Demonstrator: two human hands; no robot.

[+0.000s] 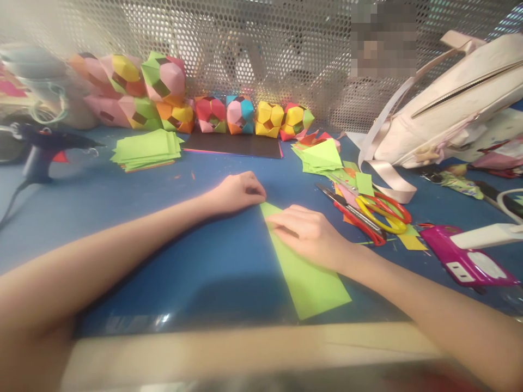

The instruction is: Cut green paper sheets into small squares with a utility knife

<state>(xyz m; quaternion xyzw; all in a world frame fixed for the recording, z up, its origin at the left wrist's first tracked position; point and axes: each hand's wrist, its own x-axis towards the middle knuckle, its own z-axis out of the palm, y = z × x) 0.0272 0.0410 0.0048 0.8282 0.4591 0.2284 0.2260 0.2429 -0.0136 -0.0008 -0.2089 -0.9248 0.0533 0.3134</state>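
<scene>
A long green paper strip [310, 283] lies slantwise on the blue table, its near end close to the table's front edge. My left hand [239, 191] is at the strip's far tip, thumb and fingers pinched together on it. Just to the right, my right hand [304, 231] rests over the strip's upper part, its fingers pressed together on the paper. The fingertips of the two hands are a short way apart. My right palm hides part of the strip's right side.
Folded paper balls [240, 115] line the mesh panel. Green sheets [147, 148] lie left of a dark sheet [235, 145]. A glue gun [41, 149] is far left. Right are a red cutter [355, 215], scissors [382, 212], a purple case [466, 256] and a pale bag [457, 103].
</scene>
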